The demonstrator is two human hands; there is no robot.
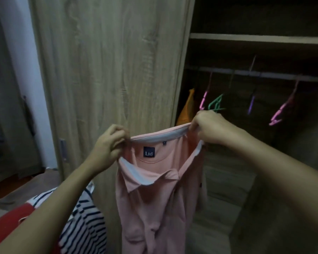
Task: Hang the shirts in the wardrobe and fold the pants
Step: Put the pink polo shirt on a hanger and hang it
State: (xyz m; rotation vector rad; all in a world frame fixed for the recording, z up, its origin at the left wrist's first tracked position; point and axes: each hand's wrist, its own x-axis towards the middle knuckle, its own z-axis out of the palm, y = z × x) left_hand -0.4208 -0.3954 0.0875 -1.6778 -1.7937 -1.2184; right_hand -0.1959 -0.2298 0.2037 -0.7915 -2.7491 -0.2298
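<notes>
A pink polo shirt (154, 198) with a white-lined collar and a dark "Ltd" label hangs in front of the wardrobe. My left hand (108, 143) pinches the collar at its left end. My right hand (209, 127) pinches the collar at its right end, holding it stretched open. Behind them the open wardrobe (255, 107) shows a rail (264, 74) with several bare hangers: a green hanger (216, 103), a pink hanger (282, 112) and a purple hanger (251, 105). An orange garment (188, 109) hangs at the rail's left end.
A closed wooden wardrobe door (108, 70) fills the middle left. A navy-and-white striped shirt (85, 222) and a red garment (6, 224) lie on the bed at lower left. A shelf (255, 38) runs above the rail.
</notes>
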